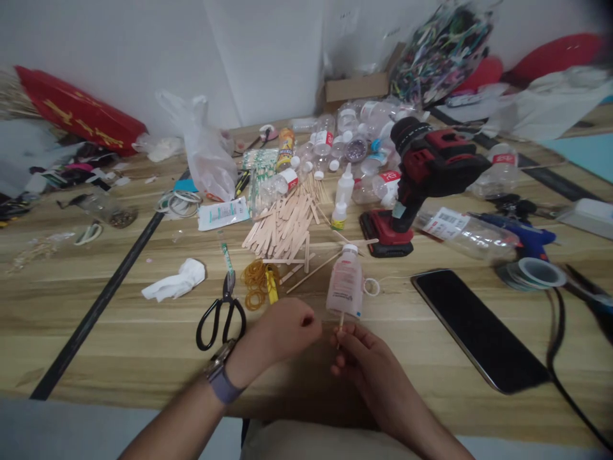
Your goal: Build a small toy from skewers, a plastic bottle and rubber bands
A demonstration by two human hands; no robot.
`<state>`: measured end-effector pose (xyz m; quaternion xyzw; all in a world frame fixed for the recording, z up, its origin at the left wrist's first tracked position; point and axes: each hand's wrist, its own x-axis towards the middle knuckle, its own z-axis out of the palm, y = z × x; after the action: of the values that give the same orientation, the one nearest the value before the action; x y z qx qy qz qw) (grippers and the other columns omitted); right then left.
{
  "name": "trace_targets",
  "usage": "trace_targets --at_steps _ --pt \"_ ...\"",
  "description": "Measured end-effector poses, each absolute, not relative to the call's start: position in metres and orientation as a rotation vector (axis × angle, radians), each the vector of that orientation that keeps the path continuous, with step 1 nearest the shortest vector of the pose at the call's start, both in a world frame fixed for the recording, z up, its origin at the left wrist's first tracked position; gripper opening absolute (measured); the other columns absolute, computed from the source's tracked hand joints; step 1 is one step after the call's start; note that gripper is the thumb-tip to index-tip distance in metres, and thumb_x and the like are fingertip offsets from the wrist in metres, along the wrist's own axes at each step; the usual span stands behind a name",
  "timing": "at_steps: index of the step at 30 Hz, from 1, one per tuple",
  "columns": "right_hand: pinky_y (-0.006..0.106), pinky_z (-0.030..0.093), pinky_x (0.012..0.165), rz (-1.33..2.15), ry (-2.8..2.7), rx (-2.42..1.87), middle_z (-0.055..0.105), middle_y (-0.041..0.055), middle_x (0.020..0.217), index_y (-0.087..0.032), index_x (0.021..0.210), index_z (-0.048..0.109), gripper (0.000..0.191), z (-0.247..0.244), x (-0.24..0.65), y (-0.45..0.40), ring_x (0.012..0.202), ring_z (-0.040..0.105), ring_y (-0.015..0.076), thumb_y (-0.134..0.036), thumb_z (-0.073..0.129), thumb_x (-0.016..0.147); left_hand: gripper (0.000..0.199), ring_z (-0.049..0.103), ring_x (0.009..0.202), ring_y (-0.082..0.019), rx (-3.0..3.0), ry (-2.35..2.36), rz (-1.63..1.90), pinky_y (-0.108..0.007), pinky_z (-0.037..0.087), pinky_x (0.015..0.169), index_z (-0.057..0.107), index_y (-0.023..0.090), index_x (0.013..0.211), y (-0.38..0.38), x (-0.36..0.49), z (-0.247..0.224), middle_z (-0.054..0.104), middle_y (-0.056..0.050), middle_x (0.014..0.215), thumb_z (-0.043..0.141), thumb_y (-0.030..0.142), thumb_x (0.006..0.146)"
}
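Note:
My right hand (pixel 366 358) pinches a thin wooden stick (pixel 341 321) between thumb and fingertips, just in front of a small bottle. That bottle (pixel 345 281) has a white cap and a pale pink label with print; whether the stick touches it I cannot tell. To the left, my left hand (pixel 278 326) is closed with the fingers curled under, so whatever it holds, if anything, is hidden. Beside the left wrist lie black-handled scissors (pixel 225 316). Just beyond that hand are a yellow tool (pixel 271 285) and a pile of rubber bands (pixel 253 279).
Flat wooden craft sticks (pixel 282 227) are heaped mid-table. A red and black cordless drill (pixel 416 185) stands on its battery at the right, near a phone (pixel 479 329) and a blue glue gun (pixel 524 233). Plastic bottles (pixel 323 142) crowd the back. Crumpled tissue (pixel 177 279) lies left.

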<state>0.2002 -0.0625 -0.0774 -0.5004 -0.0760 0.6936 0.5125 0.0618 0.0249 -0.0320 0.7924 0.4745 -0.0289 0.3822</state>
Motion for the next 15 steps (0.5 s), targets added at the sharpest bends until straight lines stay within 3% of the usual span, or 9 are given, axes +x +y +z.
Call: trace_targets --at_steps 5,10,12,15 --pt "0.022 0.048 0.049 1.669 -0.155 -1.165 0.06 -0.003 0.067 -0.017 0.066 0.064 0.034 -0.079 0.206 -0.062 0.05 0.048 0.0084 -0.038 0.089 0.055 0.026 0.047 0.056 -0.012 1.933 1.173 -0.04 -0.022 0.03 0.052 0.076 0.016 0.076 0.027 0.06 -0.027 0.061 0.002 0.059 0.053 0.027 0.08" --pt "0.022 0.048 0.049 1.667 -0.12 -1.142 0.062 -0.0023 0.069 -0.017 0.067 0.063 0.038 -0.081 0.204 -0.061 0.049 0.048 0.0075 -0.04 0.091 0.053 0.035 0.061 0.073 -0.017 1.949 1.359 0.053 -0.026 0.042 0.068 0.077 0.018 0.099 0.018 0.059 -0.03 0.076 -0.005 0.088 0.046 0.018 0.083" --pt "0.022 0.049 0.049 1.669 -0.112 -1.137 0.063 -0.0024 0.068 -0.017 0.067 0.063 0.039 -0.081 0.203 -0.061 0.049 0.048 0.0073 -0.039 0.092 0.052 0.036 0.064 0.082 -0.021 1.981 1.399 0.039 -0.03 0.043 0.075 0.077 0.018 0.097 0.015 0.062 -0.032 0.076 -0.009 0.094 0.044 0.016 0.084" --pt "0.022 0.049 0.05 1.678 -0.108 -1.123 0.063 -0.0027 0.066 -0.017 0.064 0.062 0.04 -0.08 0.201 -0.06 0.05 0.049 0.0076 -0.038 0.092 0.05 0.029 0.064 0.081 -0.025 2.017 1.368 -0.048 -0.033 0.04 0.074 0.079 0.016 0.079 0.019 0.068 -0.035 0.074 -0.012 0.082 0.05 0.016 0.082"
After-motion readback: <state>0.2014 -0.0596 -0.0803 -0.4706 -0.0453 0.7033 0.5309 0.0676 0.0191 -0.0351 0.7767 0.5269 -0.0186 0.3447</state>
